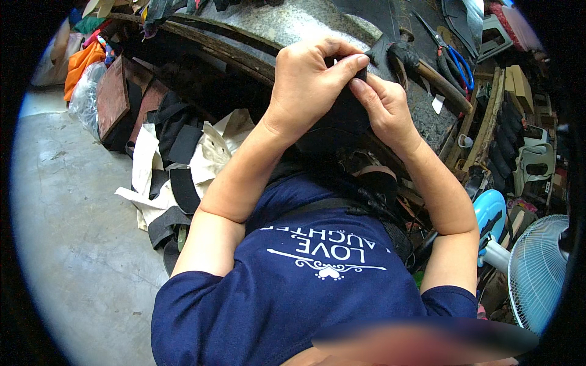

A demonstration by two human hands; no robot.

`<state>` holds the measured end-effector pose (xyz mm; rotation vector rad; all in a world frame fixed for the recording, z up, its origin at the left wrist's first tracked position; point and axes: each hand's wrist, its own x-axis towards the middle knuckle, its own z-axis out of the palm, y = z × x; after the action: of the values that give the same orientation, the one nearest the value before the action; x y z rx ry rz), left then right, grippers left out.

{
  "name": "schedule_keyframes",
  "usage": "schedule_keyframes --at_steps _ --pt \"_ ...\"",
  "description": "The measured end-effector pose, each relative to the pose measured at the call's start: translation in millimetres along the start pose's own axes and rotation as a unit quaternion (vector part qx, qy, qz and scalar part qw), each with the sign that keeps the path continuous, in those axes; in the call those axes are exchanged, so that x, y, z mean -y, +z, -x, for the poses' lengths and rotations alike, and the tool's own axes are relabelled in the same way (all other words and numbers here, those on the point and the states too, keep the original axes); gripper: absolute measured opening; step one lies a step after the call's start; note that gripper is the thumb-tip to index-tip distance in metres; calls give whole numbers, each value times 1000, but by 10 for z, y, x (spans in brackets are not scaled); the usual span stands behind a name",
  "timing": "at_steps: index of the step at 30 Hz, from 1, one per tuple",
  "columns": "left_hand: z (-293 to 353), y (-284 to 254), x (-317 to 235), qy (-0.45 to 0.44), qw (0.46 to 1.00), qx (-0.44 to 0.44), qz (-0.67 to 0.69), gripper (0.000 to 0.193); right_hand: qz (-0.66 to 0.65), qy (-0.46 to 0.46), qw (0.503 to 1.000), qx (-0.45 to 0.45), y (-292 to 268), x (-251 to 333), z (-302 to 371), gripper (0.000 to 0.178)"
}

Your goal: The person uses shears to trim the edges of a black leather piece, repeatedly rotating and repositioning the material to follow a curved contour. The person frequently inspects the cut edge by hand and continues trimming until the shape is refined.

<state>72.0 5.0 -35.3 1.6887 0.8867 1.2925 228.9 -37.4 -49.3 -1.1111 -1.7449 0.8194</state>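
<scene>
Both hands are raised together in front of my chest at the near edge of the workbench [293,27]. My left hand [308,82] pinches a black piece of soft sheet material [334,127] between thumb and fingers. Close beside it, my right hand [387,110] grips the same piece, its thumb just below the left thumb. Dark material hangs below the fingers, and its exact kind and outline cannot be told. Right of my hands on the bench lie a hammer with a wooden handle [442,86] and scissors with blue handles [462,68].
At the left, cream and black cut scraps [162,198] are heaped beside a brown board [116,100], a clear plastic bag [88,97] and an orange bag [82,66] on the grey floor [79,226]. A fan [537,274] stands at lower right, near wooden rails [486,116].
</scene>
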Motion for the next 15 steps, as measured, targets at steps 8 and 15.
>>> schedule_keyframes --at_steps 8,15 --pt "-85 53 36 11 999 -19 31 15 17 0 1000 11 -14 -2 3 26" --pt "-66 46 6 -8 1000 9 2 9 -6 -15 1000 -4 13 -4 -9 26"
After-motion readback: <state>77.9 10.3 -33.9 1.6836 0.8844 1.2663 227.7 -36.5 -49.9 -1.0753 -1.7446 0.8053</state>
